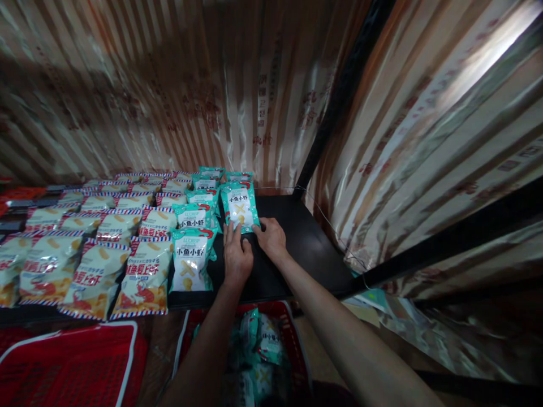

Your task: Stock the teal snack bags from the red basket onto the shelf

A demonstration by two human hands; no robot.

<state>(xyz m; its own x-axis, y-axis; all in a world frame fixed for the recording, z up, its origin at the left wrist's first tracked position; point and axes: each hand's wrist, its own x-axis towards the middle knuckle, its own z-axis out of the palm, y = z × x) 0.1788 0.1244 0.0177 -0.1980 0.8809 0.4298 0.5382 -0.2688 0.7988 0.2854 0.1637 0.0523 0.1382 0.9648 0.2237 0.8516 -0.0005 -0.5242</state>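
A teal and white snack bag [240,204] stands upright on the black shelf [288,249], leaning slightly back in the second column. My left hand [238,254] has its fingertips on the bag's lower left front. At the lower right corner, my right hand [271,237] grips the edge, with its thumb in front and its other fingers partly hidden. Directly left is a column of matching teal bags, the nearest one [192,263] standing at the shelf's front edge. Another teal bag [240,176] shows its top behind the one between my hands.
Rows of cream and orange snack bags [142,277] fill the shelf's left side. Below, one red basket [292,333] holds several teal bags, and another red basket [72,362] sits at lower left. A black post [322,135] rises at the back corner before striped curtains [237,85].
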